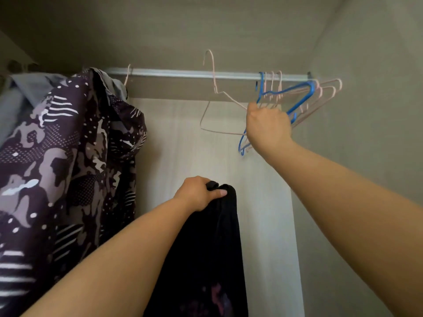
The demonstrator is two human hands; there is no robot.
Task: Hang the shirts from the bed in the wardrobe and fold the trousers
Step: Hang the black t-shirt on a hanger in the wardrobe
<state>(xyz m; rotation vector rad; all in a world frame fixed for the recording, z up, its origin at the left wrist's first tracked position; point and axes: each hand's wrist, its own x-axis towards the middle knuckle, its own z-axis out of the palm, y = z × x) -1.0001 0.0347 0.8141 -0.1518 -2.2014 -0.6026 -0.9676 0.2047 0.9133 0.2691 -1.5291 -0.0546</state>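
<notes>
The left hand gripped the black shirt by its bunched top, low, while the right hand clutched a pink hanger above it, hook clear of the rail.

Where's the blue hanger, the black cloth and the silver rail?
blue hanger (pixel 310 88): head view, on its bent shoulder corner at the right.
black cloth (pixel 206 248): head view, on its hanging middle.
silver rail (pixel 183 73): head view, on its bare middle stretch.
</notes>
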